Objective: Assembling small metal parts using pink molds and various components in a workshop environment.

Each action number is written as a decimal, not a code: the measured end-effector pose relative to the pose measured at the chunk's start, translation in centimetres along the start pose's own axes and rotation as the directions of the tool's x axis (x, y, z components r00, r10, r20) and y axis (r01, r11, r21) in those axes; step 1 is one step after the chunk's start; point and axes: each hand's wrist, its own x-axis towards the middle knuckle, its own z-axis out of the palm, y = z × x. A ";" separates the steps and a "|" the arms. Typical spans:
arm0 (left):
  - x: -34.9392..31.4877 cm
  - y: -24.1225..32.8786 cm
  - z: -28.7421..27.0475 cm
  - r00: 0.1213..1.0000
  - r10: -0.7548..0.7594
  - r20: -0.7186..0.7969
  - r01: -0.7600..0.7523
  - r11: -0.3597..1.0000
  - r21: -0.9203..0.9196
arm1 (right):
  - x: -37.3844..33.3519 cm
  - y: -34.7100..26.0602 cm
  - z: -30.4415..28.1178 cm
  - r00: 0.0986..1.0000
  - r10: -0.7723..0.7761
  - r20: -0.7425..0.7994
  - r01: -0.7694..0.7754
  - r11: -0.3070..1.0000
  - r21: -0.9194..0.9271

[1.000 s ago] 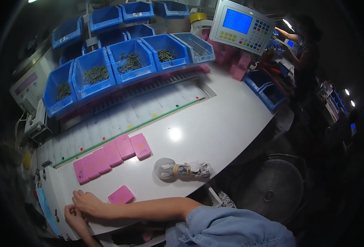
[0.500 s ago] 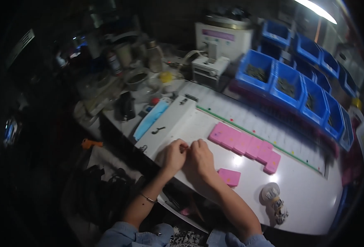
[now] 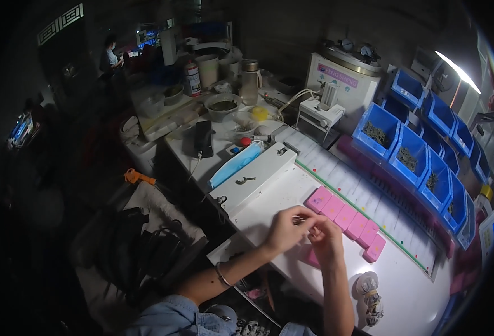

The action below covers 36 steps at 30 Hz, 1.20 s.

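My left hand and my right hand meet fingertip to fingertip above the white worktop. Both are closed in a pinch, and whatever lies between the fingers is too small to make out. Just beyond them runs a slanting row of pink blocks. Another pink block is partly covered by my right hand. To the right of my right forearm stands a small bundle with a pale rounded top and a wrapped, tied body.
Blue bins of small greenish-grey pieces rise at the right. A blue face mask, a dark phone and a bowl sit at the left. Behind are a bottle and a white machine; a lamp shines above.
The view has swung, so the bench sits further right and lower in the picture. My hands, still together, have moved right, closer to the pink row, and now partly cover the separate block.
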 end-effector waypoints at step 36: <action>5.2 -0.6 13.4 0.638 -0.124 0.760 0.671 0.574 -0.469 | -8.0 -9.7 -8.8 0.918 -0.237 -0.317 0.190 0.967 -0.170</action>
